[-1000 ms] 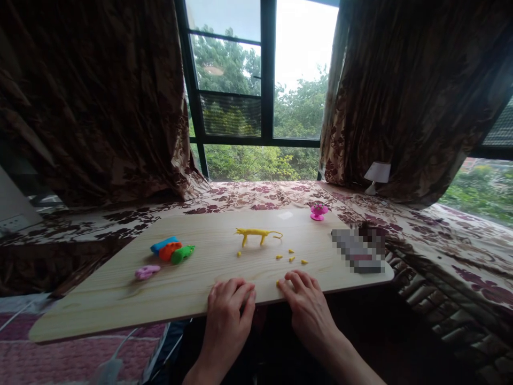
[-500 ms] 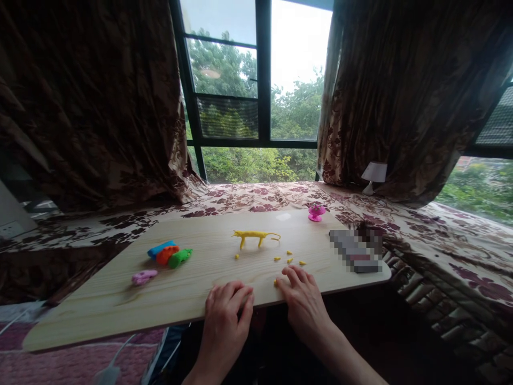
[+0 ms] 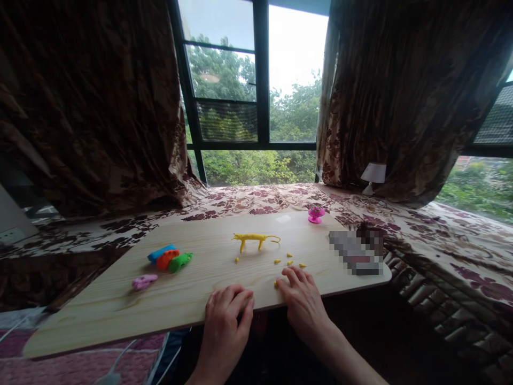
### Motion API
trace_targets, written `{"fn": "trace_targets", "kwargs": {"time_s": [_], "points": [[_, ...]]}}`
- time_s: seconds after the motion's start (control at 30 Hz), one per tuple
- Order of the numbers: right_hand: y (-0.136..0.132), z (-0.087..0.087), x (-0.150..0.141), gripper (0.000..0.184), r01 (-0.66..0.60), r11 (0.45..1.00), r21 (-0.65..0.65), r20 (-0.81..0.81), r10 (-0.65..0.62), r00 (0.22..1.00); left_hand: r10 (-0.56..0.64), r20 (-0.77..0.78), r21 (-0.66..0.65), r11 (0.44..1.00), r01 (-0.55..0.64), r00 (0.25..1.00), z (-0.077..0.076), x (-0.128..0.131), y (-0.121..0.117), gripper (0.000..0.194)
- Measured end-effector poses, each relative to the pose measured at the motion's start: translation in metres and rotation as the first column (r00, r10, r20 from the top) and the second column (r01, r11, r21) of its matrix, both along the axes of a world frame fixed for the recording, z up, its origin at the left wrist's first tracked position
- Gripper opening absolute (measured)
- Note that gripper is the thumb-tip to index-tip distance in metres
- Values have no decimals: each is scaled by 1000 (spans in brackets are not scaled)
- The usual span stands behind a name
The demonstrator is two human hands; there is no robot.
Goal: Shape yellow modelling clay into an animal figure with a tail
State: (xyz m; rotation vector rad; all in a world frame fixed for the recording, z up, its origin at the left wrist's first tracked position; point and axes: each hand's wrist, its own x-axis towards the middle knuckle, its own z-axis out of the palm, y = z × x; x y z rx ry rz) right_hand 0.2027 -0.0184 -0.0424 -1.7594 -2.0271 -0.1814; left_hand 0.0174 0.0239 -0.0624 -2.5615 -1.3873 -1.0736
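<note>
A yellow clay animal figure (image 3: 251,237) with a long, curled tail stands on its legs in the middle of the wooden board (image 3: 208,256). Several small yellow clay bits (image 3: 277,261) lie scattered in front and to the right of it. My left hand (image 3: 229,310) rests on the board's near edge with bent, loosely spread fingers and nothing visible in them. To its right, my right hand (image 3: 301,294) lies with its fingers slightly apart on the board. One yellow clay piece (image 3: 276,284) shows beside its fingertips, partly hidden by them.
Blue (image 3: 161,252), orange (image 3: 166,260) and green clay lumps (image 3: 180,262) lie at the left, with a pink lump (image 3: 144,282) nearer. A magenta stand-like object (image 3: 316,215) is at the back right. A pixelated grey object (image 3: 356,254) lies at the right edge.
The view has tilted very slightly. Both hands and the clay pieces stay where they were.
</note>
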Motion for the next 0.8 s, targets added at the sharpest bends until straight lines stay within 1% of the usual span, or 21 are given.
{"fn": "trace_targets", "kwargs": {"time_s": [0.07,0.2,0.27,0.43,0.53,0.63,0.8], "points": [[1,1,0,37,-3,1000,1,-3,3,1000,-4,-2,-4,1000,4,1000,0,-1,0,17],[-9,-4,3,46,-11,1000,0,12,11,1000,-2,11,6,1000,2,1000,-1,-1,0,17],[-10,-5,3,45,-5,1000,-3,10,5,1000,3,17,3,1000,-3,1000,1,1,1,17],[0,-2,2,35,7,1000,-9,-3,-7,1000,-20,15,-44,999,20,1000,9,19,6,19],[-3,-4,4,40,-1,1000,-12,-9,1,1000,-62,20,-76,995,64,998,14,34,12,20],[-11,-4,6,43,-9,1000,-13,-27,8,1000,-92,32,-110,989,95,995,16,45,16,19],[-7,1,4,39,-15,1000,-11,-64,14,998,-122,48,-166,978,128,991,17,51,16,17]]}}
